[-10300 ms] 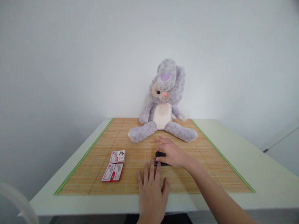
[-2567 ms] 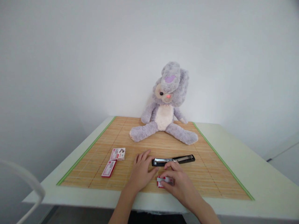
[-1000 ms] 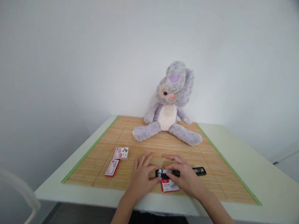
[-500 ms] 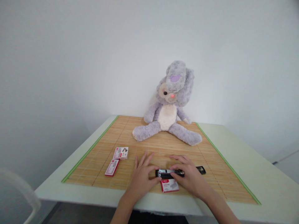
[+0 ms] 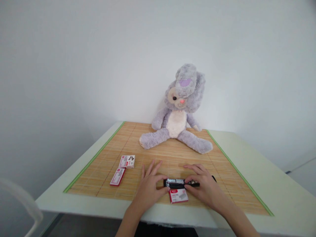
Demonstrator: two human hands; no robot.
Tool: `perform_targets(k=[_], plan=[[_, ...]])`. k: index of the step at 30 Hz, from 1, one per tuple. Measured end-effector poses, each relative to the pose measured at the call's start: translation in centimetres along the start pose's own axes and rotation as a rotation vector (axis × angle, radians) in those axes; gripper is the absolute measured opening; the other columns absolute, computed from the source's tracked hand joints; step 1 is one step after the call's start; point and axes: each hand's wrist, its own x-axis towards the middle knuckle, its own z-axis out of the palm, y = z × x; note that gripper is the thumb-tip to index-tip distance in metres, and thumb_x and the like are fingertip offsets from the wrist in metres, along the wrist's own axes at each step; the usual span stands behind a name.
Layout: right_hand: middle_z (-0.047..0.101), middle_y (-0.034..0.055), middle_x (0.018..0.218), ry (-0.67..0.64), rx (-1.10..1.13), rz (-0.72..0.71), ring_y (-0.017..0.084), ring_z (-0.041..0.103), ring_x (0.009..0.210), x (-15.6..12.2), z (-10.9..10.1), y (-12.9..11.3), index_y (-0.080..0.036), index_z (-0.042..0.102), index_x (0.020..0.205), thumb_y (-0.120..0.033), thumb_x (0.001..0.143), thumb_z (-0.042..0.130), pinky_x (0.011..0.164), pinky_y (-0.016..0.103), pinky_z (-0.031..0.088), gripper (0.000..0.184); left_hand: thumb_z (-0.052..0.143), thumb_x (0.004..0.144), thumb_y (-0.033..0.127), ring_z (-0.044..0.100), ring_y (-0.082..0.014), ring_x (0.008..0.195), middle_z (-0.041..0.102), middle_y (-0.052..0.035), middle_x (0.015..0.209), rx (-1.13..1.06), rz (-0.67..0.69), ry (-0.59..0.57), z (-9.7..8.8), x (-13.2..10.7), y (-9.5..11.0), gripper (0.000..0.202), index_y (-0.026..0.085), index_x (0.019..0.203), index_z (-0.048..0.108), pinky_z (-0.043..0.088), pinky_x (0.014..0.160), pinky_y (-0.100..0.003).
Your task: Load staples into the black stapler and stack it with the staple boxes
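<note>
A black stapler lies opened out flat on the bamboo mat, its metal staple channel facing up. My left hand steadies its left end with thumb and fingertips, the other fingers spread. My right hand pinches along the stapler's middle and right part, thumb below and fingers curled above. An open red and white staple box lies just in front of the stapler, between my hands.
Two more staple boxes lie to the left: a flat one and another behind it. A grey plush rabbit sits at the back against the white wall. The pale table extends right of the mat.
The stapler was swung open and a staple box brought near. Over the last second my right hand has slid rightward along the stapler's channel, while my left hand stayed put.
</note>
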Motion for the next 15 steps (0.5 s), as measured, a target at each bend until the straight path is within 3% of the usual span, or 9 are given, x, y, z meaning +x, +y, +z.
perform_targets(k=[10,15], plan=[[0.048,-0.0006,0.159,-0.012,0.042,-0.020,0.032,0.036,0.146,1.0,1.3,-2.4,-0.031,0.081,0.094,-0.026,0.082,0.077,0.120,0.057,0.031,0.014,0.082,0.080,0.044,0.014,-0.0329,0.160,0.029,0.0078,0.169,-0.013,0.000,-0.005,-0.2,-0.1,0.2,0.033,0.043,0.113,0.075,-0.007,0.125,-0.071],[0.048,0.0008,0.159,-0.026,0.067,-0.029,0.032,0.036,0.147,1.5,1.6,-3.3,-0.029,0.080,0.092,-0.026,0.081,0.079,0.121,0.056,0.030,0.011,0.083,0.080,0.043,0.014,-0.0326,0.160,0.029,0.0065,0.169,-0.020,-0.014,-0.015,-0.3,0.0,0.3,0.034,0.042,0.113,0.075,-0.008,0.125,-0.069]])
